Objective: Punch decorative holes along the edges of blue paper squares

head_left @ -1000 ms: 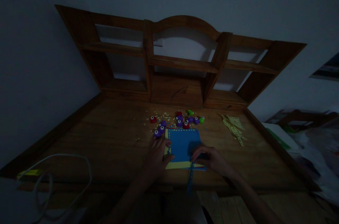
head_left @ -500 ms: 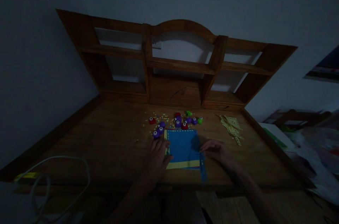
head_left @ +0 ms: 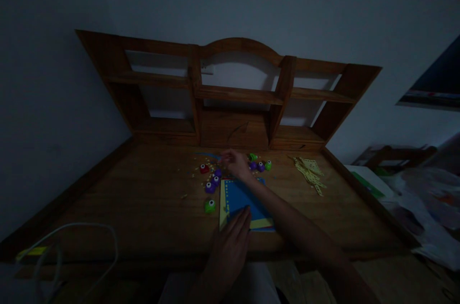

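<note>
My left hand (head_left: 232, 242) lies flat with fingers stretched out on the near edge of a blue sheet with a yellow dotted border (head_left: 243, 201) on the wooden desk (head_left: 143, 198). My right hand (head_left: 234, 163) reaches across the sheet to the far side. Its fingers are curled among small craft punches: a red one (head_left: 204, 168), purple ones (head_left: 212, 183) and green ones (head_left: 268, 165). A thin blue strip (head_left: 206, 154) runs left from that hand. What the fingers pinch is too dark to name. A green punch (head_left: 210, 206) sits left of the sheet.
A wooden shelf unit (head_left: 230, 95) rises at the back of the desk. Yellow punched paper strips (head_left: 309, 172) lie at the right. Small paper bits (head_left: 196, 172) are scattered by the punches. A white cable (head_left: 68, 246) loops at the near left. Clutter lies beyond the desk's right edge.
My right hand left the sheet's right edge and reached forward to the punches. My left hand slid from the sheet's left edge to its near edge. A green punch now sits left of the sheet.
</note>
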Demonstrator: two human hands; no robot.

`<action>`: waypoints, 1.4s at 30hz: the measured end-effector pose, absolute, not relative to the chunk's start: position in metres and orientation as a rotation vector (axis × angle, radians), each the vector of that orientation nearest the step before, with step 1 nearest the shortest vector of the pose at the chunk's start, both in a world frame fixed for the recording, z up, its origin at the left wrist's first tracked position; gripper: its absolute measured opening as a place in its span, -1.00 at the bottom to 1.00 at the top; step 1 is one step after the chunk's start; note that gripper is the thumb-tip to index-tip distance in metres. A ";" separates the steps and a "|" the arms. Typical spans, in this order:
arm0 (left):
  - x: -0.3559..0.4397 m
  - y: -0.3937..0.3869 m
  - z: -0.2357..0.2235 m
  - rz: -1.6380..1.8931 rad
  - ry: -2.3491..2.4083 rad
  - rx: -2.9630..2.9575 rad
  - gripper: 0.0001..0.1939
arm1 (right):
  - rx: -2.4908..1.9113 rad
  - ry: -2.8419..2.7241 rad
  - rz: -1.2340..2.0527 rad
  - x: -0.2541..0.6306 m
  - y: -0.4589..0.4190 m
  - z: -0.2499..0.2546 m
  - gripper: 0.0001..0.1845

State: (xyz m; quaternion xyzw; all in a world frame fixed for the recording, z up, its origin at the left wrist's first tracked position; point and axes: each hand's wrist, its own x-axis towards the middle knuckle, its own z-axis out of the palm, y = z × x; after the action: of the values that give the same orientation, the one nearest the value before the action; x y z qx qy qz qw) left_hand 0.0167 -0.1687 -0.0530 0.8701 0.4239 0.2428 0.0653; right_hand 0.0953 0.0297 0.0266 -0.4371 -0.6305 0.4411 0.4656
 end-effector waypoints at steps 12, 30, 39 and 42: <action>0.021 -0.165 -0.037 0.781 1.377 2.683 -0.54 | -1.052 -1.911 1.014 0.239 -0.081 0.014 -0.66; -0.001 -0.150 -0.041 0.709 1.408 2.766 -0.54 | -1.087 -1.823 0.971 0.195 -0.110 -0.012 -0.86; -0.004 -0.150 -0.040 0.685 1.381 2.715 -0.48 | -1.125 -1.849 1.012 0.205 -0.109 -0.013 -0.77; -0.004 -0.150 -0.040 0.679 1.367 2.720 -0.48 | -1.107 -1.841 1.024 0.203 -0.111 -0.012 -0.81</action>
State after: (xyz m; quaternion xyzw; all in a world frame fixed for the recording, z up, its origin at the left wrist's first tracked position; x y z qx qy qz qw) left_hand -0.0042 -0.1499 -0.0399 0.8719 0.4384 0.2178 0.0112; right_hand 0.2034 -0.1105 -0.0124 -0.4319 -0.7180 0.3996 0.3718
